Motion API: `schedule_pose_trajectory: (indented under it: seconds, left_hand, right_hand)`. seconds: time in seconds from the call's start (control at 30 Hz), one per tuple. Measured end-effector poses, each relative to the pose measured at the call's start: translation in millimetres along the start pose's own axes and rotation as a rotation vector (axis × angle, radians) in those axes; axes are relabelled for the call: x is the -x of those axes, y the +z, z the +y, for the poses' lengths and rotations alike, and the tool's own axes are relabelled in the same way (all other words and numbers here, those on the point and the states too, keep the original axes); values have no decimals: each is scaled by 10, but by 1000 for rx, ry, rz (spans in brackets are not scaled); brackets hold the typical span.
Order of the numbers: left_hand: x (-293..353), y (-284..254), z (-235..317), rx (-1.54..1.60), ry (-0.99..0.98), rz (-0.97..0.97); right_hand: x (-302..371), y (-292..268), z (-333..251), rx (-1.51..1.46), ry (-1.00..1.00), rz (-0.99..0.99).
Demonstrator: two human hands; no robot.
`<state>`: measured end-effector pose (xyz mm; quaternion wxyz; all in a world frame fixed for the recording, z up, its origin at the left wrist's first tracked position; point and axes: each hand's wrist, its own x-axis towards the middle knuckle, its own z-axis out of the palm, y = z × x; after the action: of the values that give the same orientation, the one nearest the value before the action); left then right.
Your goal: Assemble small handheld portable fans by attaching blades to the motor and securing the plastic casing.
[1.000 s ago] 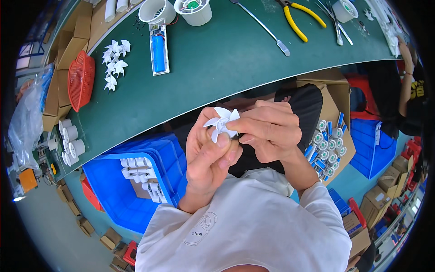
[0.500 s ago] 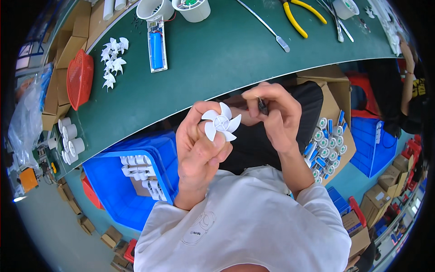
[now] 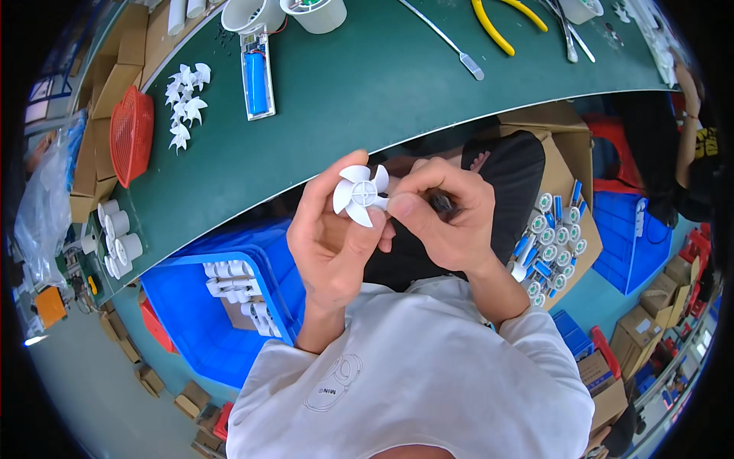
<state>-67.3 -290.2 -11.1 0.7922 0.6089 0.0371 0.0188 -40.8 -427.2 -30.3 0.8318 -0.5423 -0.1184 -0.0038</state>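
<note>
My left hand [image 3: 334,237] is closed on a small white fan impeller [image 3: 363,193], its thumb and fingers around the lower blades. The impeller's round hub faces up, above my lap and just in front of the bench edge. My right hand [image 3: 451,218] is closed, its thumb and index fingertips meeting at the impeller's right-hand blade. A small black object [image 3: 441,203] sits in the curl of that hand; its kind is hard to make out, as the fingers partly cover it.
On the green bench [image 3: 344,99] lie several loose impellers [image 3: 186,96], a board with a blue battery [image 3: 258,83], white cups [image 3: 319,15], a metal spatula [image 3: 470,65] and yellow-handled pliers [image 3: 493,30]. A red basket [image 3: 131,138] stands left. A blue bin [image 3: 191,329] and a carton of battery-and-fan parts [image 3: 554,237] flank me.
My right hand has come left and down so its fingertips reach the impeller. The impeller has shifted slightly left, and the left hand's grip has loosened and turned around it.
</note>
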Motion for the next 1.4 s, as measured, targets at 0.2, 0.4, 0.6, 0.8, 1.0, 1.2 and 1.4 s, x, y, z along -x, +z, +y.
schedule_pose_trajectory:
  seconds: [0.2,0.4,0.6,0.8,1.0,1.2,1.4]
  left_hand:
    - [-2,-30,39,262,-147,5]
    - [-14,-81,-5,474,-220,-119]
    - [4,-56,15,615,-276,-127]
    - [6,-71,11,708,-300,-164]
    - [5,-38,47,726,-341,-149]
    - [11,-44,18,737,-321,-177]
    - [24,-6,73,724,-373,-154]
  right_hand:
    - [-55,-208,77,320,-324,-66]
    - [-79,-208,144,533,-582,-175]
    - [-83,-192,142,619,-618,-179]
    - [-98,-198,144,619,-657,-183]
    - [-107,-215,148,646,-695,-196]
    - [-111,-215,145,653,-707,-193]
    - [-100,-202,162,637,-741,-172]
